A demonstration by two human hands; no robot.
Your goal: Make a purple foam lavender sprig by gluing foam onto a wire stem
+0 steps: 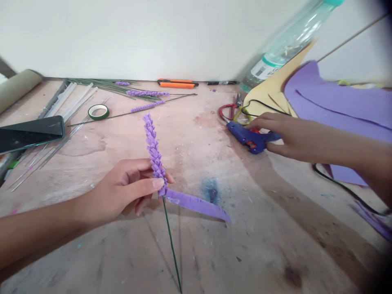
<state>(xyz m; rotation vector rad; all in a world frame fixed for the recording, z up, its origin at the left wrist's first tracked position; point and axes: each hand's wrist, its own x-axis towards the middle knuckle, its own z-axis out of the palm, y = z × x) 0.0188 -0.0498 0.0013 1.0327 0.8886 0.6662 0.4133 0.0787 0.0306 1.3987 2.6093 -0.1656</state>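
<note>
Between the thumb and fingers of my left hand (119, 190) is a purple paper flower spike (154, 151), held upright over the table. Its thin green wire stem (171, 245) runs down toward the near edge. A fringed purple paper strip (199, 206) trails to the right from the spike's base, with a shiny clear patch near the join. At the right, my right hand (290, 134) has its fingers around the handle of a blue glue gun (243, 134), which lies low at the table. Scissors with red handles (226, 110) lie just behind the gun.
Finished purple sprigs (148, 107), green tape (98, 112), clear glue sticks (69, 102) and a phone (33, 132) lie at left. An orange cutter (177, 83) and black marker (223, 83) line the wall. A bottle (275, 61), purple sheets (339, 106) and a black cord (339, 190) are right.
</note>
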